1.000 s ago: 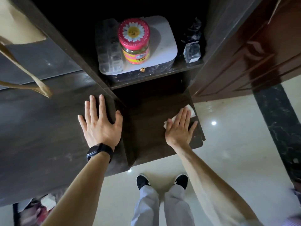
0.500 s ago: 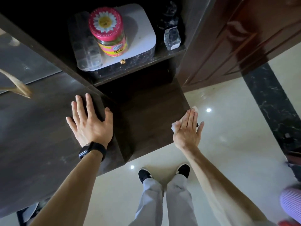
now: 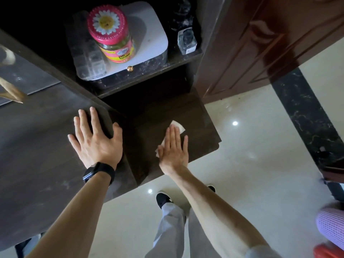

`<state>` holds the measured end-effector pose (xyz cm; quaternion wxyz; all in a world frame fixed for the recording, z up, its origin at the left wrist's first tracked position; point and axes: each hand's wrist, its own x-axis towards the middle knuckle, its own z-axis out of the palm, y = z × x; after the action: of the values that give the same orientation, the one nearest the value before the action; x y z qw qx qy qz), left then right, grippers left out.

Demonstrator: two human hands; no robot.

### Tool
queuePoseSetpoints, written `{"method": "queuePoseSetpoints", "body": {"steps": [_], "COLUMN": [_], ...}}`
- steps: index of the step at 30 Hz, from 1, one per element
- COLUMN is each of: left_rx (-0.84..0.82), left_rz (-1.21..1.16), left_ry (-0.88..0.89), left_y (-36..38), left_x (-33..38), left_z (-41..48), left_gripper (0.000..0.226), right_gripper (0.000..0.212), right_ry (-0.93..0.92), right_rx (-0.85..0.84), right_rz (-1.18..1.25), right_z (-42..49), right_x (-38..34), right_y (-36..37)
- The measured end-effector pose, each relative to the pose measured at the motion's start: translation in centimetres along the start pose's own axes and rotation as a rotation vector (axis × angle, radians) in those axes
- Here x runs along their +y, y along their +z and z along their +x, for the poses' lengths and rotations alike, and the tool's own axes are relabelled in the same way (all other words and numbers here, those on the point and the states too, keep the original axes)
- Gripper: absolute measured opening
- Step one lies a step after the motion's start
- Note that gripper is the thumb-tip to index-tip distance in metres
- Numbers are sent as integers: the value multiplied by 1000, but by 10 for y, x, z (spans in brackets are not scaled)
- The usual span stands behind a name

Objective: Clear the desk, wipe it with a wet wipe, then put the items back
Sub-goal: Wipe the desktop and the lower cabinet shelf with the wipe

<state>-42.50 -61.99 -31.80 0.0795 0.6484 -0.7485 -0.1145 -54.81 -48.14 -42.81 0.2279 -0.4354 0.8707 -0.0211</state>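
Observation:
My right hand (image 3: 174, 149) lies flat on a white wet wipe (image 3: 178, 126), pressing it onto the low dark wooden shelf (image 3: 202, 131); the wipe's corners show past my fingertips and beside my thumb. My left hand (image 3: 96, 140), a black watch on its wrist, rests flat with fingers spread on the higher dark desk top (image 3: 37, 146), holding nothing. On the shelf above stand a jar with a pink daisy lid (image 3: 111, 34), a clear plastic organiser (image 3: 87, 58), a white box (image 3: 149, 41) and a small glass bottle (image 3: 187, 41).
A reddish wooden door (image 3: 260, 43) stands to the right of the shelves. The glossy cream floor (image 3: 251, 164) has a black marble strip (image 3: 301, 118). My feet are under the shelf edge. A purple basket (image 3: 331, 228) and a red object (image 3: 329, 251) sit bottom right.
My right hand slid the wipe from the shelf's right edge back left toward its middle. My left hand stayed flat on the desk top.

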Motion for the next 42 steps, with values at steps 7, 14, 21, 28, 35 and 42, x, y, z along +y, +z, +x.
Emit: {"method": "queuePoseSetpoints", "body": {"steps": [7,14,21,28,35,42], "left_rx": [-6,0,8,-2,5,-6], "left_rz": [7,20,13,2,18,-1], "left_ry": [-5,-4,6,-8,-5,2], "left_y": [-2,0,0,-3,1,-1], "left_x": [1,1,0,2,-1,0], "left_z": [0,1,0,0,2,0], "left_gripper": [73,73,73,73,74,73], "right_gripper": [63,63,63,63,61,66], "right_ry": [-57,135,223,277,281,324], "right_rx": [21,74,97,80,160,59], "right_rz": [-90,-12,111,92,75,68], "right_z": [-31,33,30,-27,34,-56], "right_x": [76,96,86,104,92,101], "right_y": [4,-30,-28,-7,-19,4]}}
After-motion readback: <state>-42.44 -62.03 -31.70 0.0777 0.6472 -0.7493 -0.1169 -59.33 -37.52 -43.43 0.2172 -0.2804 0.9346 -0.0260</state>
